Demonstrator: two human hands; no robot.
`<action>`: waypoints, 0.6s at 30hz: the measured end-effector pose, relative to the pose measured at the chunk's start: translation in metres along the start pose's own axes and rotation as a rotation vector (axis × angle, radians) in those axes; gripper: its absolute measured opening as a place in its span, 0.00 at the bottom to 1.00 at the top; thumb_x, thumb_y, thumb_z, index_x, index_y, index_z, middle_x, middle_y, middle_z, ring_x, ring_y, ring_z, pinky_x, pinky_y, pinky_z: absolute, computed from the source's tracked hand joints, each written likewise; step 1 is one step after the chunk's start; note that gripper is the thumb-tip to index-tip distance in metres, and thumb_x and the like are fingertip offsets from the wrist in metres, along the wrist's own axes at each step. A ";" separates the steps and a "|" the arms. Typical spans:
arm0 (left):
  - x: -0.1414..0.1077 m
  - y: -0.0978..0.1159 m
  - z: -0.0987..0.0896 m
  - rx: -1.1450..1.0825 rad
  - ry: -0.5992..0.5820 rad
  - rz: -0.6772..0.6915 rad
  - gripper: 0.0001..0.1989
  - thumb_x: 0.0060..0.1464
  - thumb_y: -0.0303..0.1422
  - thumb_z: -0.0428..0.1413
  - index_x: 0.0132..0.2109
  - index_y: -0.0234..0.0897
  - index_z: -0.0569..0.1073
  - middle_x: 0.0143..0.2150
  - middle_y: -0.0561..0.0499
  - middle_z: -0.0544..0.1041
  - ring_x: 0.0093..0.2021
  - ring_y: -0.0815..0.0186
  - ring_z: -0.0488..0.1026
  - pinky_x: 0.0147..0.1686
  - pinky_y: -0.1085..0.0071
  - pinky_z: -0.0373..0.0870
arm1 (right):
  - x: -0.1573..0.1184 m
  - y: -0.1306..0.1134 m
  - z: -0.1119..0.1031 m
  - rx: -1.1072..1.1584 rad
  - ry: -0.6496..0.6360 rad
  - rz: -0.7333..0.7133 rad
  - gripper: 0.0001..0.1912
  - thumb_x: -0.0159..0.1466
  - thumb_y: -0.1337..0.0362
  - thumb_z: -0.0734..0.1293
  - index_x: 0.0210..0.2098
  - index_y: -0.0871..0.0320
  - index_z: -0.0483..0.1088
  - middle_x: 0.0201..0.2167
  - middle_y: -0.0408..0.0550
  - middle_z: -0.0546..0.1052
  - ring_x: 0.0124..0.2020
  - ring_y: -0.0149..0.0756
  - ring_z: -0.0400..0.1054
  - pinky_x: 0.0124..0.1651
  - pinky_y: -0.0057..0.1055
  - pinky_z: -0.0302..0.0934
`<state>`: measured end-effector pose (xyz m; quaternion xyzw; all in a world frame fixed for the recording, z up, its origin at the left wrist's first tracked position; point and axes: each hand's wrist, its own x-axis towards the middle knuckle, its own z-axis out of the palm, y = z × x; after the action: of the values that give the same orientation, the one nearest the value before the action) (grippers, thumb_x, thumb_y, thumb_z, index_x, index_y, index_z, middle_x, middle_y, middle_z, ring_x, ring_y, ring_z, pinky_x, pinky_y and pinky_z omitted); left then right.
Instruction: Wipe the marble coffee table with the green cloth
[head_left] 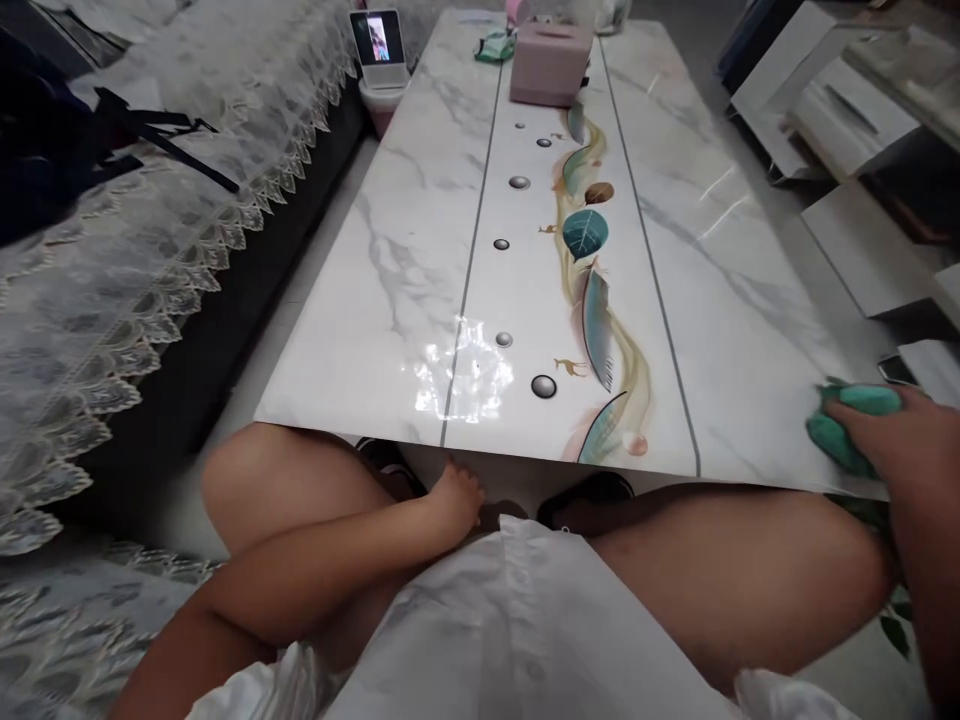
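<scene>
At the far left, a dark bag (45, 150) with loose straps is lying on a seat, and a lacy white cover (247, 130) is spreading over that seat and hanging down its side in scalloped edging. Farther back, next to the table, a tablet (377, 40) is showing a lit picture and is standing on a small pinkish tub (384, 105).

The long table (360, 330) is stretching away from the seated person, its glossy top carrying a marbled pattern and catching a bright patch of light near the front edge. Just below that edge, the left hand (454, 500) is hanging over the lap, between the knees, near a white shirt (510, 620). Its fingers are curling loosely; the palm is facing away from me, so I cannot tell whether they are apart or together.

At the table's far end, a green packet (495, 46) is lying just left of a pink box (550, 65). Printed leaves, feathers and little deer are winding along the middle panel toward the person.

On the right, the right hand (911, 430) is gripping a crumpled green cloth (836, 440), fingers clamped around it, and the cloth is resting on the table by its near right corner. Beyond, pale cabinets (855, 245) are standing well apart from the pink box.
</scene>
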<state>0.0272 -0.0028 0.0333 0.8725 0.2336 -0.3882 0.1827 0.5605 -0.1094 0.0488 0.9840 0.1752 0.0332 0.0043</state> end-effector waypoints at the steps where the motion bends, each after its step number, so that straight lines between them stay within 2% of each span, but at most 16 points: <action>1: 0.001 0.002 0.001 0.006 -0.014 0.003 0.26 0.71 0.33 0.64 0.71 0.24 0.76 0.69 0.27 0.76 0.71 0.38 0.73 0.75 0.39 0.64 | -0.003 -0.015 -0.004 -0.011 -0.029 0.026 0.36 0.60 0.51 0.76 0.67 0.53 0.79 0.56 0.78 0.79 0.58 0.65 0.74 0.36 0.50 0.56; 4: 0.001 0.006 0.005 0.032 -0.036 0.025 0.27 0.72 0.35 0.62 0.72 0.26 0.75 0.69 0.28 0.76 0.71 0.39 0.73 0.75 0.40 0.64 | -0.023 -0.073 -0.020 0.000 0.004 -0.031 0.35 0.67 0.54 0.74 0.71 0.60 0.76 0.59 0.79 0.77 0.61 0.61 0.72 0.40 0.49 0.57; 7: 0.001 0.009 0.011 0.053 -0.025 0.047 0.28 0.73 0.35 0.61 0.74 0.28 0.73 0.69 0.28 0.76 0.71 0.40 0.74 0.74 0.40 0.64 | -0.066 -0.136 -0.036 0.057 -0.016 -0.176 0.30 0.70 0.59 0.74 0.69 0.61 0.77 0.53 0.71 0.80 0.53 0.53 0.73 0.43 0.44 0.60; 9: 0.001 0.010 0.014 0.063 -0.017 0.047 0.28 0.73 0.35 0.61 0.74 0.27 0.73 0.70 0.27 0.75 0.71 0.39 0.74 0.74 0.40 0.63 | -0.109 -0.179 -0.044 0.111 -0.062 -0.458 0.25 0.69 0.61 0.74 0.65 0.55 0.80 0.50 0.61 0.80 0.50 0.49 0.72 0.45 0.40 0.62; 10: 0.001 0.011 0.015 0.067 -0.012 0.044 0.28 0.73 0.35 0.61 0.74 0.27 0.73 0.70 0.27 0.75 0.71 0.39 0.73 0.74 0.40 0.63 | -0.135 -0.201 -0.048 0.133 -0.090 -0.618 0.25 0.68 0.61 0.75 0.64 0.55 0.80 0.51 0.60 0.80 0.52 0.49 0.71 0.47 0.39 0.62; 15: 0.010 0.009 0.022 0.049 0.033 0.044 0.29 0.74 0.38 0.61 0.75 0.30 0.73 0.71 0.29 0.75 0.73 0.39 0.72 0.75 0.40 0.62 | -0.261 -0.309 -0.063 0.179 -0.196 -0.992 0.24 0.70 0.61 0.73 0.65 0.53 0.79 0.59 0.61 0.76 0.61 0.57 0.67 0.57 0.45 0.65; 18: 0.027 0.009 0.034 0.010 0.049 0.037 0.26 0.71 0.36 0.63 0.70 0.26 0.78 0.68 0.28 0.77 0.70 0.39 0.74 0.75 0.40 0.62 | -0.331 -0.368 -0.072 0.204 -0.248 -1.248 0.22 0.72 0.59 0.72 0.64 0.53 0.78 0.60 0.62 0.75 0.62 0.58 0.65 0.59 0.48 0.65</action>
<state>0.0285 -0.0200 -0.0076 0.8867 0.2201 -0.3646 0.1798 0.1192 0.1218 0.0922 0.6889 0.7153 -0.1062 -0.0506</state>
